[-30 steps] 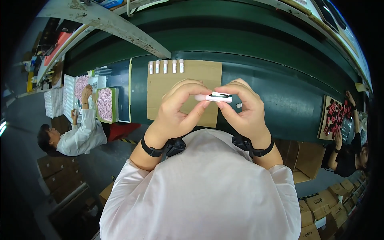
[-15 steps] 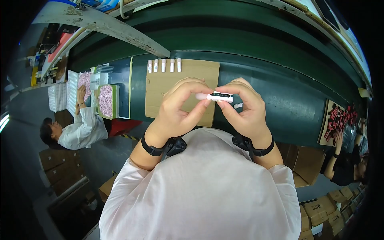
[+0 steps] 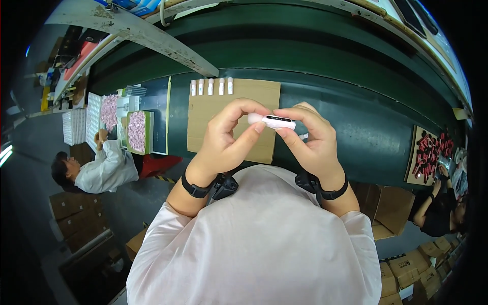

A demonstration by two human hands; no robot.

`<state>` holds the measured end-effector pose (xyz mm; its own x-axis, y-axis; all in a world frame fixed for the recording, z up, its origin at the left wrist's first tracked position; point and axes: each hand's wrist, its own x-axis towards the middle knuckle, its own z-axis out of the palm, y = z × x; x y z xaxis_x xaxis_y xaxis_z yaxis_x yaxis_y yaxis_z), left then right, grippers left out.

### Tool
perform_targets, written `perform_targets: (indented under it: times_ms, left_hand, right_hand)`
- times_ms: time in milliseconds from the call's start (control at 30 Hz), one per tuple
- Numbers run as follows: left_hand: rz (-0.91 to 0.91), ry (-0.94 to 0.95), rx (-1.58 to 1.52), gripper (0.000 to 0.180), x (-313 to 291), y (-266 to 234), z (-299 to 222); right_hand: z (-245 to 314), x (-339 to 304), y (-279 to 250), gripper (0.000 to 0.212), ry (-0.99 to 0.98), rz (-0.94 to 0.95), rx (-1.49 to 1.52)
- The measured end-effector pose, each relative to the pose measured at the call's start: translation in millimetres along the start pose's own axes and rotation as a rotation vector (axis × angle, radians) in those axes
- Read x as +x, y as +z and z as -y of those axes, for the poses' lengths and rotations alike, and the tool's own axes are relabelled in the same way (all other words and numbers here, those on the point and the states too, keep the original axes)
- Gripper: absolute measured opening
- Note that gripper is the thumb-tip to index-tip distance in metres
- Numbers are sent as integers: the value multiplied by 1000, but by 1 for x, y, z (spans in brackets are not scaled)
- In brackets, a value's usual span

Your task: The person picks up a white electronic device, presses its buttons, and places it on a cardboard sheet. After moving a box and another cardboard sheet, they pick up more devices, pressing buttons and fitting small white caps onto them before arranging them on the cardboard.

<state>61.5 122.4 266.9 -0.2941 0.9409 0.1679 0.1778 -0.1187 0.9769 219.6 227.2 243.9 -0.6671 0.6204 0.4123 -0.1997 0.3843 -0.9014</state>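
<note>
Between my two hands is a small pale pink and white stick-shaped device [image 3: 280, 122] with a rounded end and a black strip carrying several small marks. My left hand [image 3: 226, 136] pinches its rounded end between thumb and fingers. At the other end, my right hand [image 3: 314, 134] grips it the same way. Below lies a brown cardboard sheet [image 3: 203, 119] on the green bench. Several similar pink and white sticks [image 3: 210, 87] stand in a row along its far edge. A small whitish piece [image 3: 304, 136] shows partly behind my right hand; its kind is unclear.
At the left, a person in white [image 3: 104, 165] works by a green tray [image 3: 150, 133] of pink pieces. Far right, another person's arm [image 3: 432, 201] reaches to a board with red and black pieces [image 3: 427, 157]. A metal beam [image 3: 152, 43] crosses the upper left.
The device has rolled a little between my fingers, so its black strip looks narrower. The person at the left has drawn their hands closer in. The whole view has shifted slightly.
</note>
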Motion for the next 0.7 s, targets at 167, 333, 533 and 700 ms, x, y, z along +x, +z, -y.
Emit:
perform_targets:
  times_ms: [167,333,533,700]
  left_hand:
    - [8,-9,-73,17,-3,-10,2]
    - [49,-10,-73,12,-8,-28,6]
    - [72,0,-118,8,-12,-49,8]
    - [104,10,-184,8,-11,-64,12]
  right_hand:
    - [6,-1,12,28,-66,-14,-155]
    - [11,-2,34,30,-99,-31,-235]
    - [18,1,59,29,-92,-54,-288]
    - [22,7,72,29,-101,-62,-325]
